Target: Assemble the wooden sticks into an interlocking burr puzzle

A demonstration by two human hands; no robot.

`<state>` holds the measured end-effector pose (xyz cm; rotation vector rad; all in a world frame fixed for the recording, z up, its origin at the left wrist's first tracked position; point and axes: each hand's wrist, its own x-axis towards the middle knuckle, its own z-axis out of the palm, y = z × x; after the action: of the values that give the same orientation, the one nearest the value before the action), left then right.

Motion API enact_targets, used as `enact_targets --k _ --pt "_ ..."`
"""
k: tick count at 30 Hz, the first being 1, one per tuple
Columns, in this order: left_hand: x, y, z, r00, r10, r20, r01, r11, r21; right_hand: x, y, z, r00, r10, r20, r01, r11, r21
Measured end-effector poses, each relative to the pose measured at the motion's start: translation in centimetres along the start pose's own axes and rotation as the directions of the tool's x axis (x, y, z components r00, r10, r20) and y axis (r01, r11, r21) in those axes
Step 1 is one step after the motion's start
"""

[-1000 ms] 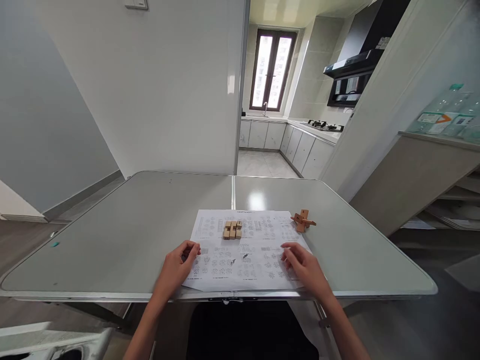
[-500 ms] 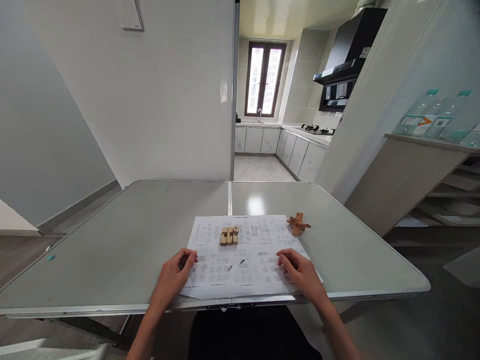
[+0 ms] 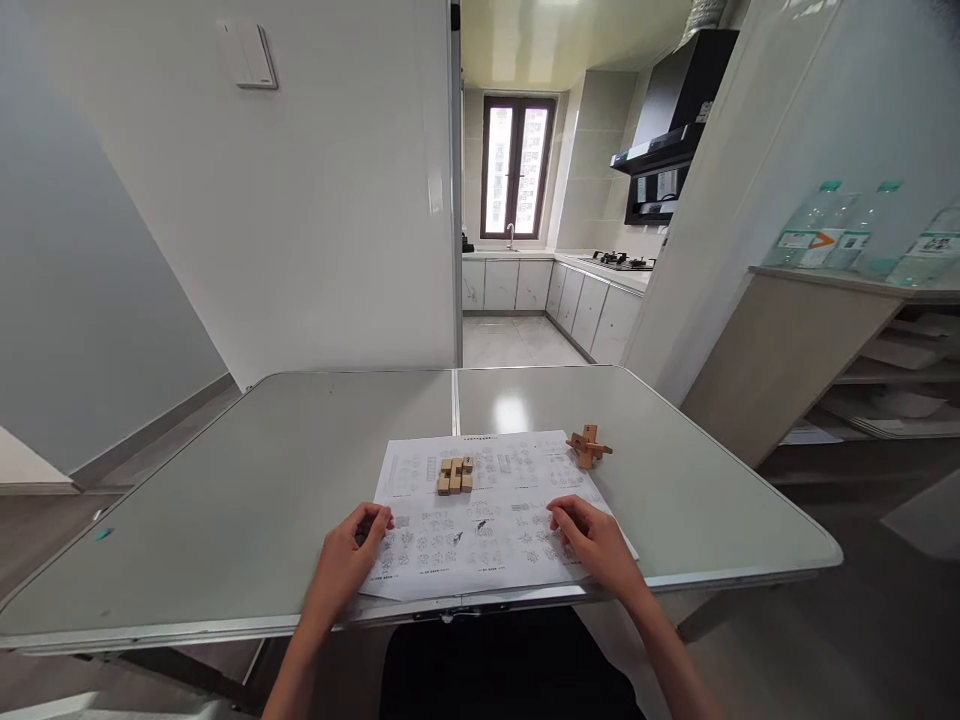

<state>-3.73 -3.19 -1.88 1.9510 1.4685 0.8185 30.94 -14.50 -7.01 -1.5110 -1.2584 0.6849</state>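
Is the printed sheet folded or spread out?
Spread flat: the printed sheet lies open on the table, hands on its near corners.

Head cam tilted up; both hands (image 3: 345, 560) seem barely shifted on sheet (image 3: 487, 510).

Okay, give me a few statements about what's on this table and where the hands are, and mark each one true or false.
1. Both hands rest on the printed sheet. True: the left hand is at its left edge, the right hand near its right edge.
2. The pale wooden blocks sit on the sheet. True.
3. The right hand holds the cross-shaped wooden puzzle. False: it lies on the table beyond the sheet's far right corner, apart from both hands.
4. The left hand grips the pale wooden blocks. False: they lie untouched, farther up the sheet.
5. Bottles stand on the counter at the right. True.
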Motion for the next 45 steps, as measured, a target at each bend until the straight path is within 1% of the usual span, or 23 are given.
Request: enact_targets --k 6,9,21,30,40,45 --pt "0.02 -0.41 0.07 1.0 0.006 0.004 -0.006 1.0 0.001 0.07 0.22 0.19 1.0 0.001 -0.029 -0.001 1.0 0.02" --pt "0.09 -0.63 0.08 1.0 0.015 0.006 -0.015 1.0 0.0 0.08 0.16 0.18 1.0 -0.01 -0.029 0.011 1.0 0.014" --pt "0.1 -0.66 0.03 0.999 0.036 -0.012 -0.036 0.999 0.025 0.05 0.18 0.23 1.0 0.014 -0.019 -0.013 0.999 0.034" --pt "-0.27 0.23 -0.31 0.999 0.048 -0.016 -0.047 0.998 0.03 0.05 0.26 0.32 0.999 -0.005 -0.035 0.006 0.999 0.038" --pt "0.0 -0.41 -0.17 0.999 0.026 -0.019 -0.025 0.999 0.037 0.21 0.93 0.43 1.0 -0.006 -0.014 0.006 0.999 0.033" --pt "0.0 -0.3 -0.21 1.0 0.02 -0.014 -0.02 0.999 0.034 0.23 0.7 0.37 1.0 -0.008 -0.012 0.008 0.999 0.033"
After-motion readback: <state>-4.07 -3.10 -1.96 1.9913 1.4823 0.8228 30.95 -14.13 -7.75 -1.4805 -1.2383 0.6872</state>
